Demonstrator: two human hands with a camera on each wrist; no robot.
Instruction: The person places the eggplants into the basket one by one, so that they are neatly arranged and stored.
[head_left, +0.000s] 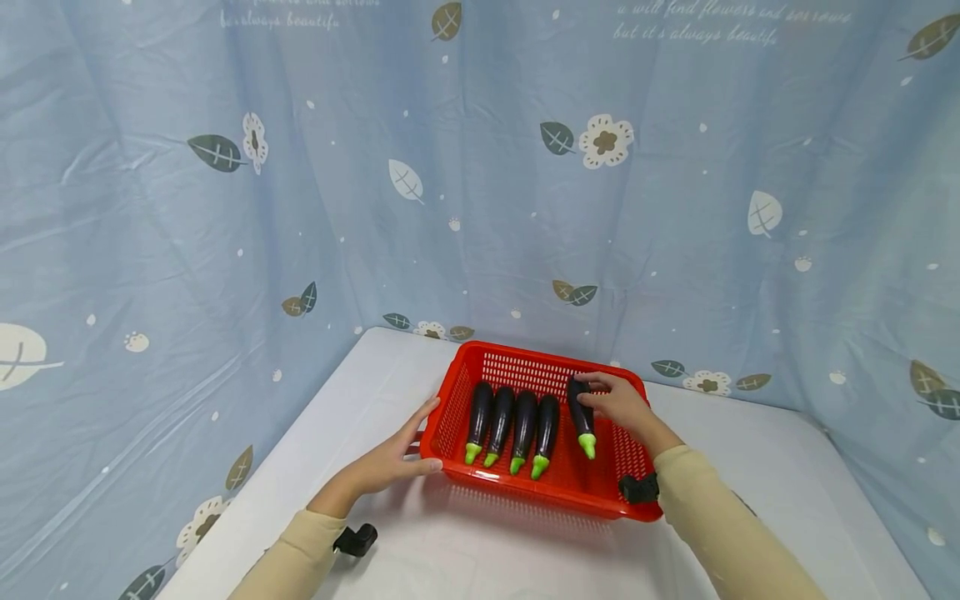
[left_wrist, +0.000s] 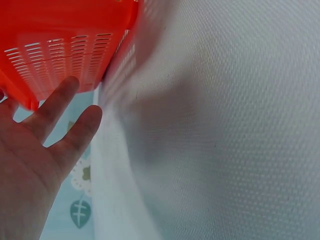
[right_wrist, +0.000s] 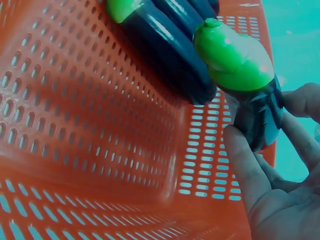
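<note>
Inside the red plastic basket, several dark purple eggplants with green stem ends lie side by side toward the left. My right hand grips another eggplant over the basket's right part, its green end toward me. In the right wrist view, the thumb and fingers surround the dark body of that eggplant. At the basket's left end, my left hand has its fingers spread along the rim and the thumb at the near corner. The left wrist view shows those fingers extended beside the basket's slotted wall.
The basket stands on a white-covered table. A blue curtain with printed leaves and flowers hangs behind the table and along its sides. Black wrist cameras sit below each hand.
</note>
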